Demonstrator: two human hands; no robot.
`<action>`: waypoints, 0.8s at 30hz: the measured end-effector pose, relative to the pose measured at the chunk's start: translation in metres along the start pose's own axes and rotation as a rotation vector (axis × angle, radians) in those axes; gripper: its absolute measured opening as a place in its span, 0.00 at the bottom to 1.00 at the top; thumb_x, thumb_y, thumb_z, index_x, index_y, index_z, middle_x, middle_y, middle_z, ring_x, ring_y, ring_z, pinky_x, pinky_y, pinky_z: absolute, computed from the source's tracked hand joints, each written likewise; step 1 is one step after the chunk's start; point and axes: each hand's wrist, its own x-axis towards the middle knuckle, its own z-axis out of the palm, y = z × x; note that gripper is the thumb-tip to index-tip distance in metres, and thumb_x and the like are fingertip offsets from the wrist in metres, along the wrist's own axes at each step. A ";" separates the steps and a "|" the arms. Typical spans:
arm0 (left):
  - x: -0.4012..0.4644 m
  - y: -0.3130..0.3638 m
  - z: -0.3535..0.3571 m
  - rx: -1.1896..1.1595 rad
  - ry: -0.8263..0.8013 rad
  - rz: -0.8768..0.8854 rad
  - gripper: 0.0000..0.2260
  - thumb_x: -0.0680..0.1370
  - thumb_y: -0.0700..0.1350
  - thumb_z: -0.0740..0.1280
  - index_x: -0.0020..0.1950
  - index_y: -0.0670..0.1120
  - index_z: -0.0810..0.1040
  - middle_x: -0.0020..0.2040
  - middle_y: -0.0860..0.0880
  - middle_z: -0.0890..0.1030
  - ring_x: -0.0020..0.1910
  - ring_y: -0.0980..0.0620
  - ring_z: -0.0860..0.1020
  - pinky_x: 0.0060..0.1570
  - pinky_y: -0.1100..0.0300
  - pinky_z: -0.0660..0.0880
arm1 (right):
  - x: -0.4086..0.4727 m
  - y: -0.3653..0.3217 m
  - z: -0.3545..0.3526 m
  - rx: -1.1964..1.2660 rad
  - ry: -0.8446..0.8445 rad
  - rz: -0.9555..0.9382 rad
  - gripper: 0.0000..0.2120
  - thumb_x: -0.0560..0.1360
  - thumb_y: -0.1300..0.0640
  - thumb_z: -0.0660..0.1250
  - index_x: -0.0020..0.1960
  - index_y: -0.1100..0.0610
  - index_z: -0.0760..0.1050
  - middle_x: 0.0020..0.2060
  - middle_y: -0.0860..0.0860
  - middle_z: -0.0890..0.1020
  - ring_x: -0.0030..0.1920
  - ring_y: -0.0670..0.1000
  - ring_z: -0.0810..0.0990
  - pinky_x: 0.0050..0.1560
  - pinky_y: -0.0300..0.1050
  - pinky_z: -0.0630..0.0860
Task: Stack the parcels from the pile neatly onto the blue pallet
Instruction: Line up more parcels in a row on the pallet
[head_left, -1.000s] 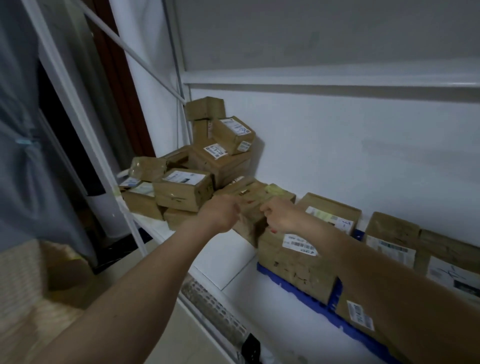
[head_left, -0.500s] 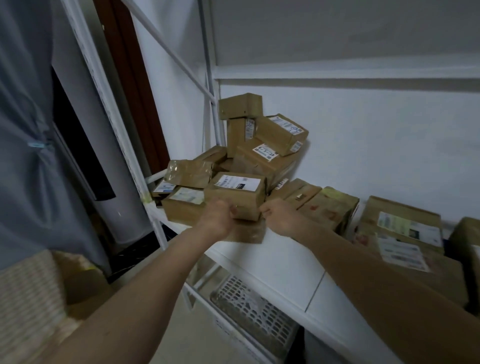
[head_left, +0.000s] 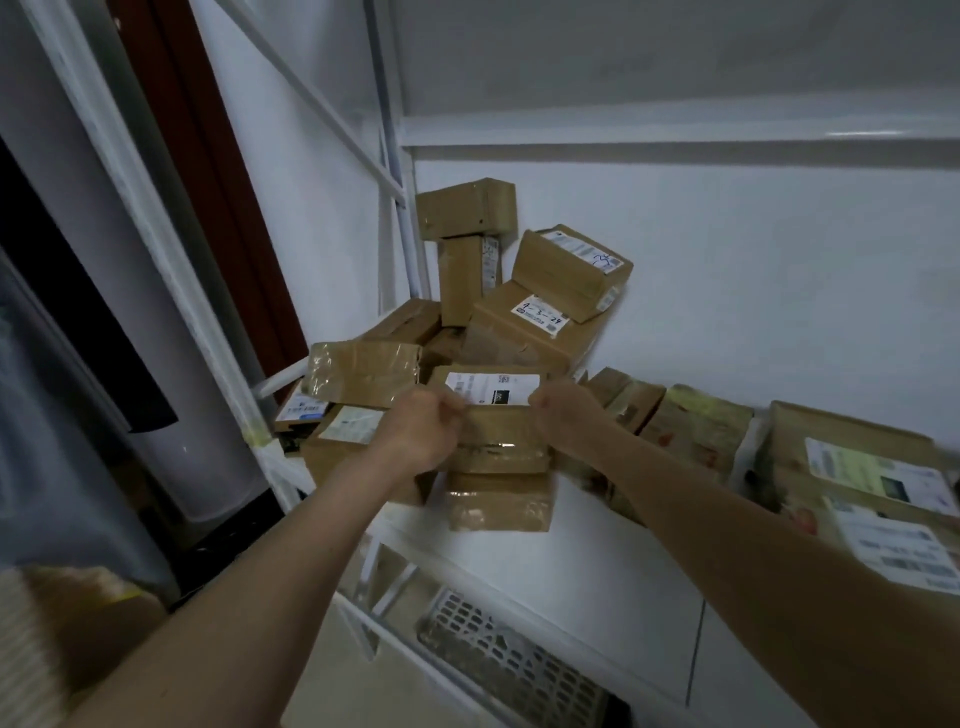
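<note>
The pile (head_left: 493, 322) of brown parcels fills the back corner of the white shelf (head_left: 587, 571), with more parcels lined up to the right along the wall; the blue pallet is not visible. At the pile's front sits the labelled parcel (head_left: 493, 415), its long axis running left to right. The left hand (head_left: 421, 436) clasps its left end and the right hand (head_left: 563, 415) its right end, both equally near, fingers curled closed around it.

Brown cardboard parcels (head_left: 519, 332) with white labels (head_left: 491, 388); white shelf (head_left: 587, 571); dark red door frame (head_left: 208, 156) at ten o'clock.
</note>
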 end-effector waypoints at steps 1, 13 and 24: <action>0.013 0.002 -0.002 -0.002 0.014 0.005 0.11 0.79 0.44 0.64 0.61 0.51 0.78 0.63 0.49 0.77 0.62 0.49 0.74 0.62 0.52 0.72 | 0.007 0.006 -0.001 0.007 0.051 0.014 0.13 0.79 0.64 0.55 0.57 0.66 0.75 0.53 0.58 0.79 0.57 0.57 0.77 0.54 0.47 0.75; 0.137 0.034 0.005 -0.062 0.099 0.086 0.17 0.77 0.50 0.67 0.65 0.50 0.73 0.63 0.50 0.76 0.60 0.50 0.75 0.58 0.53 0.73 | 0.087 0.050 -0.043 0.415 0.349 0.298 0.09 0.76 0.62 0.58 0.56 0.59 0.69 0.53 0.54 0.73 0.54 0.55 0.74 0.50 0.49 0.74; 0.224 0.063 0.010 -0.227 -0.010 0.115 0.26 0.80 0.58 0.59 0.75 0.50 0.61 0.73 0.47 0.68 0.69 0.44 0.69 0.66 0.48 0.67 | 0.118 0.055 -0.054 0.660 0.449 0.279 0.13 0.79 0.59 0.59 0.63 0.57 0.69 0.43 0.48 0.72 0.33 0.37 0.68 0.25 0.29 0.66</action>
